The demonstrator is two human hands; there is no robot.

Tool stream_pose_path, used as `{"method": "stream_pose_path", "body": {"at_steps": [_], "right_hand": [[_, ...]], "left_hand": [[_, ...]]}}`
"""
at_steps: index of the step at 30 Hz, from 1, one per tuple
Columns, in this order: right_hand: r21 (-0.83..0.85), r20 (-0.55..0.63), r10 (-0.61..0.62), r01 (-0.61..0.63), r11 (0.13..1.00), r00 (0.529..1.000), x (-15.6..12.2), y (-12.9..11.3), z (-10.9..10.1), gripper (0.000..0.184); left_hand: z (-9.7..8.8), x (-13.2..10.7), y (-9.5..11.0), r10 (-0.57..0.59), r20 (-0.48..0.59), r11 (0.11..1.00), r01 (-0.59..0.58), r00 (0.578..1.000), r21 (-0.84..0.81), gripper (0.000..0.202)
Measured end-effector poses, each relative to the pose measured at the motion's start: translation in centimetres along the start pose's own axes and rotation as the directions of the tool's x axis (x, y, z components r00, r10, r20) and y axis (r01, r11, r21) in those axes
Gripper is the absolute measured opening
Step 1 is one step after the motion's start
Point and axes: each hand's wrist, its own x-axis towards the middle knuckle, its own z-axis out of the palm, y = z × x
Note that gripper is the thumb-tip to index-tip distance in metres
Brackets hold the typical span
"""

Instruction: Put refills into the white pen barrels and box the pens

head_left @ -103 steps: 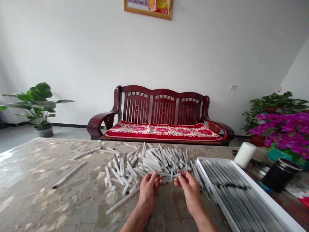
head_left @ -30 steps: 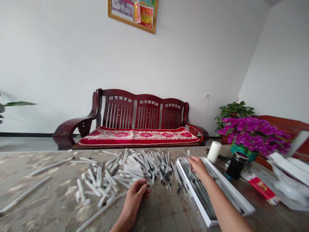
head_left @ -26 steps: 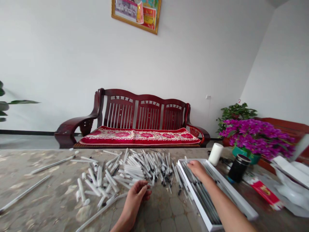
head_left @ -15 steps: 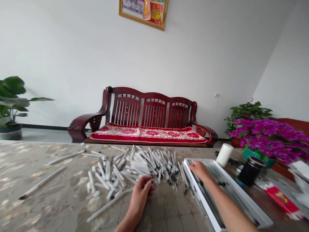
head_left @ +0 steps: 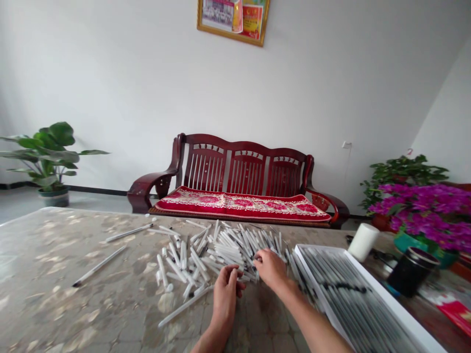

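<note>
A heap of white pen barrels and caps (head_left: 228,247), some with black ends, is spread over the patterned table. My right hand (head_left: 271,268) is at the heap's right side, fingertips pinched by a dark pen end; what they hold is too small to make out. Close by on the left, my left hand (head_left: 226,289) rests at the heap's near edge with curled fingers, their contents hidden. A white tray (head_left: 395,308) to the right holds rows of slim pens (head_left: 342,274) with black parts across the middle. Several pens lie along its left outer side.
Single pens (head_left: 99,266) lie to the left on the table (head_left: 47,294). Beyond the tray stand a white cylinder (head_left: 363,242), a black jar (head_left: 412,272) and purple flowers (head_left: 423,211). A red packet (head_left: 458,314) is at far right. A wooden bench (head_left: 243,169) stands behind.
My right hand has moved left from the tray to the heap, uncovering the pens in the tray. My left hand stays by the heap. The view has turned slightly left.
</note>
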Motion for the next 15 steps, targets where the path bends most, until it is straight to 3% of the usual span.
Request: {"method": "stream_pose_path", "body": {"at_steps": [4,9,12,15], "right_hand": [[-0.128,0.046,0.01,-0.004,0.992,0.999,0.3,-1.6,1.0,0.017],[-0.158,0.073,0.042,-0.03,0.987,0.996,-0.2,-1.0,0.4,0.018],[-0.02,0.059,0.038,-0.037,0.999,0.998,-1.7,-0.3,-0.1,0.02],[0.191,0.062,-0.043,0.031,0.981,0.997,-4.1,-0.4,0.1,0.016]], "left_hand": [[-0.1,0.3,-0.2,0.002,0.002,1.0,-0.002,1.0,-0.019,0.036],[0.1,0.4,-0.6,0.005,0.001,1.0,-0.005,1.0,-0.028,0.035],[0.1,0.2,-0.6,0.007,0.034,1.0,-0.008,0.999,0.011,0.037],[0.2,0.0,-0.2,0.018,0.102,0.998,-0.025,0.995,0.064,0.043]]}}
